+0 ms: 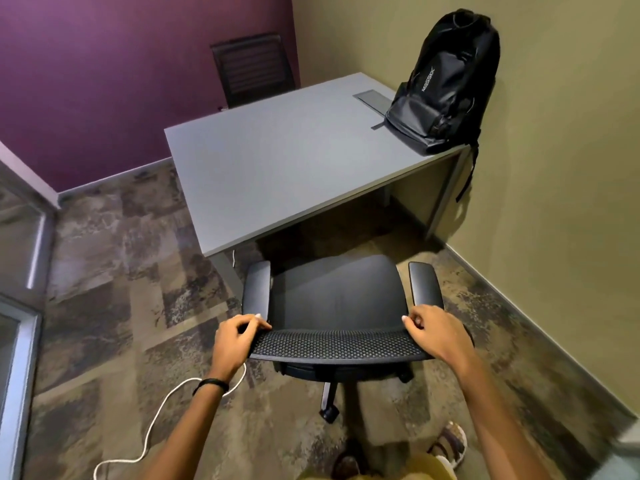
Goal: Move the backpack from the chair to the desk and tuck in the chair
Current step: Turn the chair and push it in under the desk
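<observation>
A black backpack (446, 81) stands upright on the far right corner of the grey desk (277, 168), leaning against the olive wall, one strap hanging over the desk edge. A black office chair (336, 296) with a mesh backrest and two armrests faces the desk, its seat just outside the desk's near edge. My left hand (235, 341) grips the left end of the backrest's top edge. My right hand (434, 332) grips the right end of that same edge.
A second black chair (252, 69) stands behind the desk by the purple wall. A white cable (152, 424) trails over the patterned carpet at lower left. A glass partition frame (20, 375) is at the left. My sandalled foot (448, 445) is below.
</observation>
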Demonstrator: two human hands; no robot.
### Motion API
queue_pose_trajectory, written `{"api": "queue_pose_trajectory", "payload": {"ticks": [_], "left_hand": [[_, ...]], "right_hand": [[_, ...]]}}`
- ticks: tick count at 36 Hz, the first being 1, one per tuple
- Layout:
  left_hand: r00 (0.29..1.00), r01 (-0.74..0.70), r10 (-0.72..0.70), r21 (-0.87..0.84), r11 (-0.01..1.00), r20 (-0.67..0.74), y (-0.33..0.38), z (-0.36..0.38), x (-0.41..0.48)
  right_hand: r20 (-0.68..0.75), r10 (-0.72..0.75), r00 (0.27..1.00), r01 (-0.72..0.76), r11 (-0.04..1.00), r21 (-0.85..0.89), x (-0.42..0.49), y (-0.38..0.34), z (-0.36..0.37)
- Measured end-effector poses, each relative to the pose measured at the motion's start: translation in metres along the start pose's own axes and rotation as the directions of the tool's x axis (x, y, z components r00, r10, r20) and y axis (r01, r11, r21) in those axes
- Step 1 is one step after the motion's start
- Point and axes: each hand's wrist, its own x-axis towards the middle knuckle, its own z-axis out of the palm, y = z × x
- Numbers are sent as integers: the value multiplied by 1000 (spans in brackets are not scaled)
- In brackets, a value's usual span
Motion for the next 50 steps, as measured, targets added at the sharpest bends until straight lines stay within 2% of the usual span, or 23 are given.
{"api": "queue_pose_trajectory", "payload": {"ticks": [6, 18, 27, 35, 44, 50], "left_hand": [[1000, -11, 11, -32, 999, -4, 3, -1, 9], [1000, 4, -5, -128, 992, -11, 0, -2, 35], [1000, -8, 8, -41, 999, 5, -4, 7, 62], [1000, 12, -12, 31, 999, 15, 14, 15, 90], [997, 64, -59, 126, 990, -44, 25, 34, 120], [995, 81, -72, 127, 989, -71, 40, 57, 139]], "right_hand": [[-91, 30, 995, -27, 999, 30, 3, -1, 2], [-117, 41, 992, -34, 997, 63, 12, -11, -4], [-172, 47, 984, -30, 995, 98, 40, -6, -8], [-285, 107, 953, -74, 990, 123, 70, -4, -18], [-271, 79, 959, -44, 990, 135, 122, 11, -28], [-239, 40, 970, -15, 995, 103, 158, 27, -47]]}}
